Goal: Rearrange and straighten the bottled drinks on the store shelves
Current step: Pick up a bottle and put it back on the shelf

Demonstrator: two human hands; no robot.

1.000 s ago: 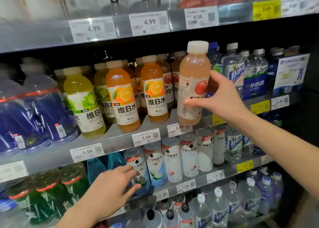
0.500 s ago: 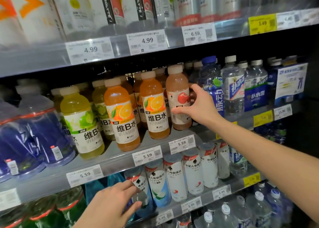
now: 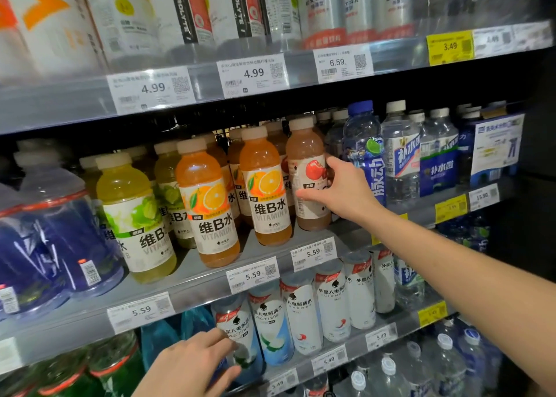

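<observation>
A pale pink apple drink bottle [image 3: 307, 153] stands upright on the middle shelf [image 3: 210, 279], right of two orange vitamin bottles [image 3: 264, 186] and a lime-yellow one [image 3: 135, 216]. My right hand [image 3: 343, 192] grips the pink bottle's label from the right, thumb across its front. Lower down, my left hand [image 3: 192, 366] rests with spread, lightly bent fingers against a white-and-blue electrolyte bottle [image 3: 240, 333] on the shelf below.
A blue-capped bottle [image 3: 365, 153] and clear water bottles [image 3: 403, 153] stand just right of my right hand. Large blue jugs [image 3: 51, 240] fill the left of the middle shelf. Price tags line each shelf edge. White bottles crowd the top shelf [image 3: 301, 66].
My right hand carried the pink bottle from in front of the shelf back into its row and set it down. The left hand stayed by the lower-shelf bottle.
</observation>
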